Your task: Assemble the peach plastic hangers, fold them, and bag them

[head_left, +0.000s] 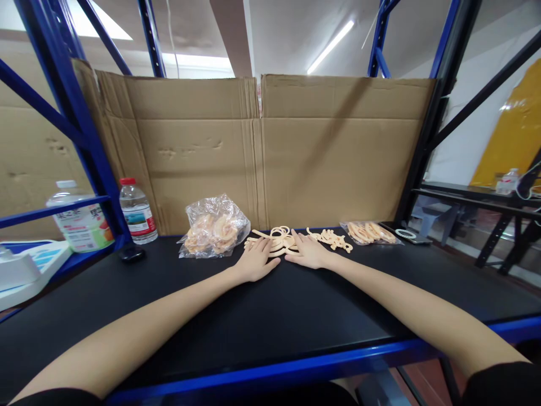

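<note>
A loose pile of pale peach plastic rings and hooks [279,235] lies on the black tabletop [270,310] near the cardboard wall. My left hand [255,261] lies flat with fingers stretched out, its fingertips touching the pile's left side. My right hand [307,252] also rests flat, fingers spread, on the pile's right side. More peach pieces [332,239] trail off to the right of that hand. Neither hand grips anything.
A clear bag of peach pieces [215,228] sits left of the pile, a smaller flat bag [371,232] to the right. Two water bottles [136,211] [80,217] stand at the left by a blue rack post. A phone [409,234] lies far right. Cardboard sheets [262,146] wall the back.
</note>
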`<state>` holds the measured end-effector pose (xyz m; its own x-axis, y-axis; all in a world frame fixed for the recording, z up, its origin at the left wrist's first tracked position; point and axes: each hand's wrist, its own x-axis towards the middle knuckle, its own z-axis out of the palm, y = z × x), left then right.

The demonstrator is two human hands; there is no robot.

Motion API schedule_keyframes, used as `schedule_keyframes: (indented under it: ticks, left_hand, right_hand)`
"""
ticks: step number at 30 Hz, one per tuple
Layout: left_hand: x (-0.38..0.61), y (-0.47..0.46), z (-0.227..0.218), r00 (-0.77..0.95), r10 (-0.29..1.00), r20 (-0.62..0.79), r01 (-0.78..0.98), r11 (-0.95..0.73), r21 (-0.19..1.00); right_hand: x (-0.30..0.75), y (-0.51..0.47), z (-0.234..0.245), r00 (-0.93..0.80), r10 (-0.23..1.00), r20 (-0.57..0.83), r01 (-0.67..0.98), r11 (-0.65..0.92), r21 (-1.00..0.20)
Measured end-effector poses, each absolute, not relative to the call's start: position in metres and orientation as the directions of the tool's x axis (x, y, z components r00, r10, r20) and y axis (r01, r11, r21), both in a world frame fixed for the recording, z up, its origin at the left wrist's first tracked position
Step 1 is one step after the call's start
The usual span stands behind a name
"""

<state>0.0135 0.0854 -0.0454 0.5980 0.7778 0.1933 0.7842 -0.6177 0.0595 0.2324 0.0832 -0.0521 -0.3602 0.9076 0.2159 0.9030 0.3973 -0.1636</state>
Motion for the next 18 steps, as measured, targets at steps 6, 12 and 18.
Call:
schedule_keyframes:
  ticks: [6,12,18]
  left_hand:
    - [0.009,0.091,-0.042,0.597,0.795,0.108,0.792,-0.605,0.075]
    - [0.002,0.079,-0.044,0.663,0.63,0.405,0.681,-0.732,0.025]
    - [-0.02,0.06,-0.045,0.686,0.61,0.397,0.659,-0.752,0.016]
  right_hand:
    - [0.26,0.081,-0.048,-0.398,0.895,0.201,0.892,0.429,-0.146]
    - [0.301,0.08,-0.034,-0.301,0.811,0.502,0.886,0.432,-0.168]
    - [0.334,0.076,-0.03,-0.217,0.829,0.515,0.919,0.352,-0.18]
